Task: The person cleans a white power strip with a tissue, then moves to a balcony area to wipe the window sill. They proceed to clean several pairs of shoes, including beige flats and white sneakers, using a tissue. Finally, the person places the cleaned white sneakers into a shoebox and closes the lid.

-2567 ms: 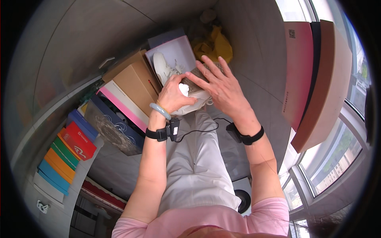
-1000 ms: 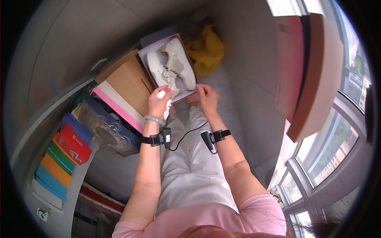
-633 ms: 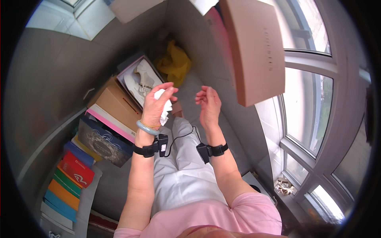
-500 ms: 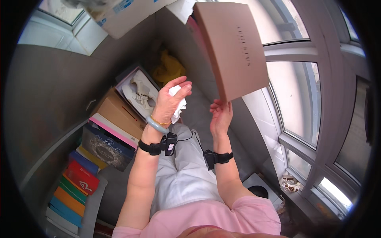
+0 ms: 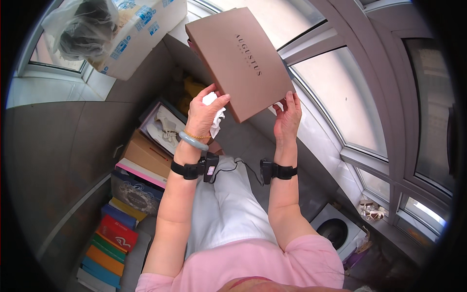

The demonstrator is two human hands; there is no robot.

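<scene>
A flat rose-brown cardboard box point(image 5: 248, 61) with dark lettering is tilted in front of me, near the windows. My right hand point(image 5: 288, 119) grips its lower right corner, with fingertips on the top face. At the box's lower left edge is my left hand point(image 5: 203, 114), closed around a crumpled white tissue point(image 5: 217, 117). The thumb and fingertips of that hand meet the box's side or come very near it; which, I cannot tell. Below and left of it, an open shoe box holds pale shoes point(image 5: 168, 129).
Several stacked boxes point(image 5: 141, 187) and colourful boxes or folders point(image 5: 112, 243) line the left wall. A white carton point(image 5: 141, 36) with a plastic bag point(image 5: 82, 31) sits on the upper left ledge. Windows point(image 5: 345, 97) run along the right. A white appliance point(image 5: 335, 228) with a round dark opening stands lower right.
The box has moved left and turned its printed face more toward me. My right hand has risen with its corner, and my left hand has come up to the box's left edge, still holding the tissue.
</scene>
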